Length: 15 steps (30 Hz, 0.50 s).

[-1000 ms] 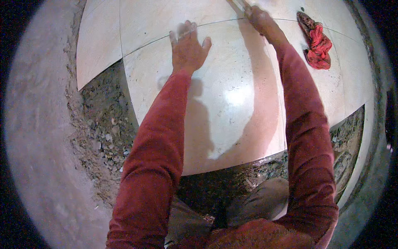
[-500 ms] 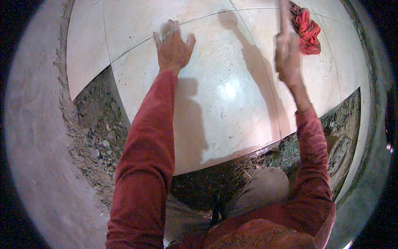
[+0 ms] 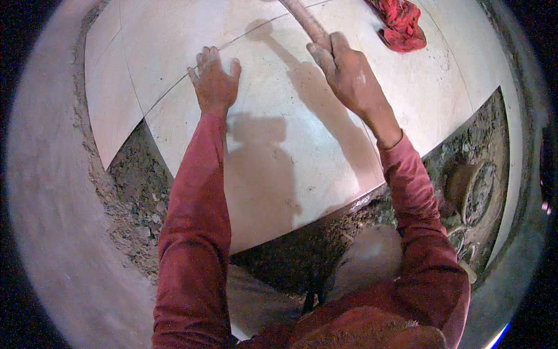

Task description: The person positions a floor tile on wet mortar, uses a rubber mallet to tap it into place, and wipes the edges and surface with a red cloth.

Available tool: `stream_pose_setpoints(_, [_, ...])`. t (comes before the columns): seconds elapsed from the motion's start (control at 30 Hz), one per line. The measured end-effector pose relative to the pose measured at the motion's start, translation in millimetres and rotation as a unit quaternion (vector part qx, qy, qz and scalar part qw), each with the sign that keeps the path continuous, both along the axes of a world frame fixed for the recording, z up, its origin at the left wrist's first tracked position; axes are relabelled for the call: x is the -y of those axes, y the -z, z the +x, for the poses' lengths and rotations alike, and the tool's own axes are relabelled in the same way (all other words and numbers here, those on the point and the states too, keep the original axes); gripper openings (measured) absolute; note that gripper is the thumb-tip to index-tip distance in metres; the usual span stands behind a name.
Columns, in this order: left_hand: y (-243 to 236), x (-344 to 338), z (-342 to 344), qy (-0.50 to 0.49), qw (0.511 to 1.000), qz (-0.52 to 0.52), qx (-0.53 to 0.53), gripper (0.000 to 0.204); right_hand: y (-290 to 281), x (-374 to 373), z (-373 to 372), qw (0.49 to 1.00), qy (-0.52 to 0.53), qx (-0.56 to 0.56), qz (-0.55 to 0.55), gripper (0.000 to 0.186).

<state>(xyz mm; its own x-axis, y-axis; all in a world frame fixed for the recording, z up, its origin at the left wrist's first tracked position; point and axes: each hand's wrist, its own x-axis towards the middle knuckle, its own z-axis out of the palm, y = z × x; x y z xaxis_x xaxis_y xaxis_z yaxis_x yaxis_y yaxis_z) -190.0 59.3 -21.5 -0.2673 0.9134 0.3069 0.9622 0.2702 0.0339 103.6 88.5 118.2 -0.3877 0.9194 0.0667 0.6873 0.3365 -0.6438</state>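
In the head view, I recorded the left grip (image 3: 216, 84) as a bare hand laid palm down, its digits spread wide and unloaded; it rested on the large pale tile (image 3: 279, 96), fingers reaching across the joint (image 3: 168, 93) at the tile's far side; the right grip (image 3: 351, 78) was closed around a straight, pale handle (image 3: 309, 24); the handle sloped up and to the left from that grip and ran out at the upper edge, so I could not inspect its far end; a shadow (image 3: 278, 49) fell between both grips; a crumpled red cloth (image 3: 405, 26) lay at upper right; soil (image 3: 290, 256) bordered the tile's near edge.
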Motion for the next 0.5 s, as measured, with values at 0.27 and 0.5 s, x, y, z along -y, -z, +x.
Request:
stream_pose_setpoints(0.27, [1, -4, 6, 0.0, 1.0, -0.02, 0.013, 0.076, 23, -7, 17, 0.999, -0.038, 0.037, -0.008, 0.034])
stream_pose_setpoints(0.5, [-3, -5, 12, 0.007, 0.999, -0.034, 0.017, 0.075, 53, 14, 14, 0.997, -0.047, 0.035, 0.054, 0.036])
